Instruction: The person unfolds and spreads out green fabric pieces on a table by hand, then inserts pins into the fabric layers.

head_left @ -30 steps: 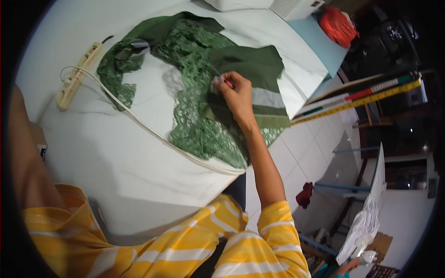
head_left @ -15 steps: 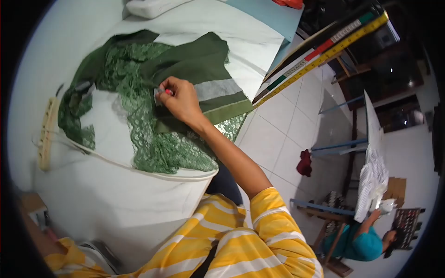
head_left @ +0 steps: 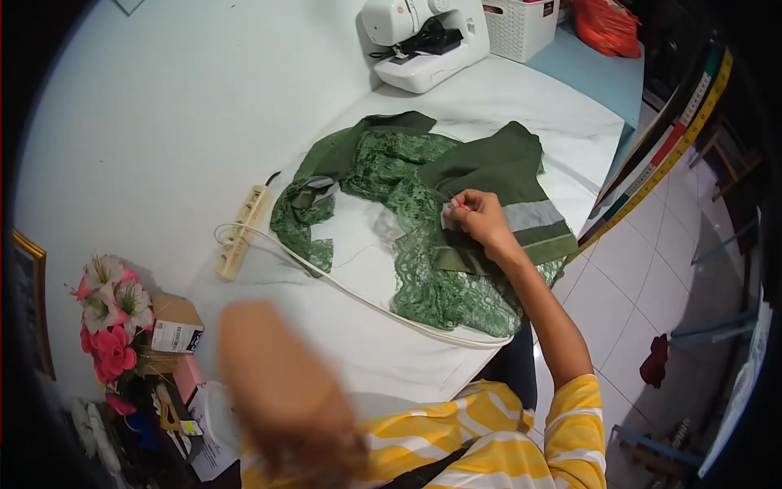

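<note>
A green lace garment [head_left: 440,281] with plain dark green cloth panels [head_left: 489,163] lies spread on the white marbled table. Across one panel runs a grey strip [head_left: 533,214]. My right hand [head_left: 482,224] rests over the cloth, fingers pinched around a small red item [head_left: 463,207] whose kind I cannot make out. My left hand [head_left: 273,350], smeared by motion, is raised near the table's left front edge, away from the garment. Its fingers cannot be made out.
A white sewing machine [head_left: 432,49] stands at the back beside a white basket [head_left: 521,31]. A power strip [head_left: 243,232] and white cord [head_left: 358,303] lie left of the garment. Artificial flowers [head_left: 114,326] and a small cardboard box [head_left: 175,322] are at left.
The view has swung left, bringing the sewing machine and flowers into sight. My left hand has come up, blurred, from the lower left. My right hand keeps its pinch over the cloth.
</note>
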Demonstrator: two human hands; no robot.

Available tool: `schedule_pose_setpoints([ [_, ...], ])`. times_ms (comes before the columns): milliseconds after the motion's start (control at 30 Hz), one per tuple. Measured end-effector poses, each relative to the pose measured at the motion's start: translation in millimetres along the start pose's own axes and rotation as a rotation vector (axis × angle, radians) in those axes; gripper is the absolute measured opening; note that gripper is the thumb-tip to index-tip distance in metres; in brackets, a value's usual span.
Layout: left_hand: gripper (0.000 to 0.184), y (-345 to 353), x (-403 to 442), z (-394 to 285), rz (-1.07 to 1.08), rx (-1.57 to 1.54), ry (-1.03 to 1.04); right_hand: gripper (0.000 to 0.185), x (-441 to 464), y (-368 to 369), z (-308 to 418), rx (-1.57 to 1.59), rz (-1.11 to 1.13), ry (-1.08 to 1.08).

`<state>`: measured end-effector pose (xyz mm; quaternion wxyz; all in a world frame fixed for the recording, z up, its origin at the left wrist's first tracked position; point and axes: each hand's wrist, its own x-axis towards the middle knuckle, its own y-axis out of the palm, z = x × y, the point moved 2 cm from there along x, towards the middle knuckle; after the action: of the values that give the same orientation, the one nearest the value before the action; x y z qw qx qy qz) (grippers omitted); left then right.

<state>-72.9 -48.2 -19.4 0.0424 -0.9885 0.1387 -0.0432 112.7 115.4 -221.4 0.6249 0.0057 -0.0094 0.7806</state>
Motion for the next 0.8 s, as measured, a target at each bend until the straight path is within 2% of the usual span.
schedule_pose_setpoints([
  [33, 0.037, -21, -12, 31, -0.124, 0.263, 0.109, 0.004, -4, -2, 7, 0.143, 0.03, 0.129],
  [67, 0.03, -53, -19, 36, -0.229, 0.306, -0.216, 0.004, -3, -5, 9, 0.137, 0.031, 0.126],
  [100, 0.034, -69, -25, 57, -0.572, 0.306, -0.605, 0.004, -4, -6, 10, 0.16, 0.042, 0.135],
  [167, 0.043, -96, -48, 110, -0.828, 0.734, -1.203, 0.005, -6, -7, 8, 0.207, 0.069, 0.166],
  [200, 0.044, -103, -49, 122, -0.925, 0.672, -1.224, 0.005, -5, -8, 9, 0.233, 0.08, 0.178],
  [267, 0.039, -109, -57, 163, -1.175, 0.583, -0.828, 0.005, -4, -8, 11, 0.234, 0.082, 0.171],
  [300, 0.039, -111, -52, 172, -1.173, 0.577, -0.828, 0.005, -4, -8, 11, 0.237, 0.085, 0.165],
  [367, 0.038, -114, -41, 185, -1.403, 0.375, -0.569, 0.005, -6, -6, 12, 0.246, 0.093, 0.159],
  [400, 0.038, -114, -38, 193, -1.405, 0.365, -0.572, 0.005, -8, -5, 12, 0.246, 0.095, 0.168],
  [533, 0.037, -116, -35, 217, -1.776, 0.177, -0.065, 0.005, -12, -5, 23, 0.154, 0.085, 0.052],
  [567, 0.037, -113, -32, 212, -1.777, 0.172, -0.069, 0.005, -12, -6, 23, 0.157, 0.084, 0.058],
  [700, 0.031, -99, -19, 182, -1.762, -0.409, 0.011, 0.003, -15, -7, 20, 0.157, 0.033, 0.056],
  [733, 0.031, -99, -21, 182, -1.758, -0.41, 0.006, 0.003, -18, -6, 21, 0.161, 0.029, 0.057],
  [800, 0.028, -97, -27, 181, -1.634, -0.401, -0.147, 0.002, -32, -3, 29, -0.076, -0.145, -0.114],
])
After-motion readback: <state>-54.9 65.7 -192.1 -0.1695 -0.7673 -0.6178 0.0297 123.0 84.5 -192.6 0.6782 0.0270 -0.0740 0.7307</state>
